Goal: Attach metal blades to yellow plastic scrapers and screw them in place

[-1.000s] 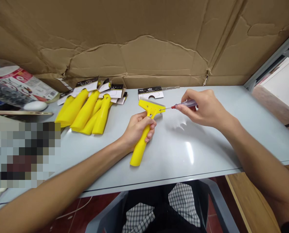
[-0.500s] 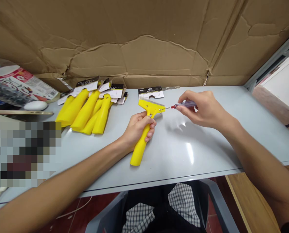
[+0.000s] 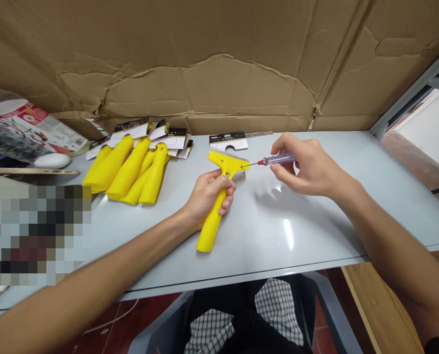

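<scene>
Sensibly curls left fingers (image 3: 227, 190) round the upper handle (image 3: 216, 210) of a likely light, stiff yellow scraper (image 3: 229, 163), pinching a screwdriver (image 3: 281, 159) with right fingers (image 3: 288, 180).

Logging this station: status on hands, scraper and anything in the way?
Left hand gripping yellow scraper. Right hand holding screwdriver, tip at scraper's head. Yellow handles piled left, not in the way.

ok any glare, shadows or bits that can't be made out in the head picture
Head view: a bright glare streak on the glossy tabletop, below the right hand in the picture; head view: a soft shadow on the tabletop there too; head view: square pixel blocks mask something at lower left; head view: the yellow scraper and screwdriver stay readable.
</scene>
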